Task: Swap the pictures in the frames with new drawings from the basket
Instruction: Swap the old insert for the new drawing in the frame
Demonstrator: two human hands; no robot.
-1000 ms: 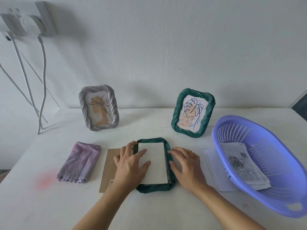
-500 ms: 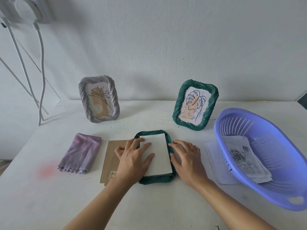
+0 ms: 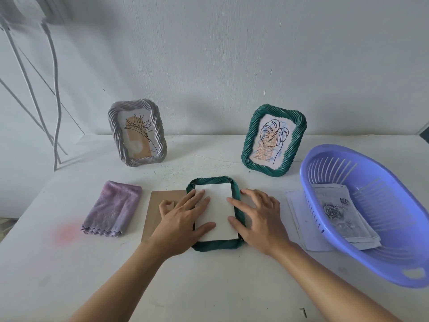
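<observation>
Left grip (image 3: 183, 220) and right grip (image 3: 263, 220), flat-fingered, are pressing white paper sheet (image 3: 218, 205) into green twisted-rim frame (image 3: 216, 245).
Sheet is looking flimsy and creasable: pinch its edge.

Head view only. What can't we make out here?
Head view:
- Paper in flat frame: blank side up, underside hidden.
- Basket stack: rose sheet on top covers the sheets below.
- Board: partly under left hand.
- Wall socket: cut off by the top edge.
</observation>
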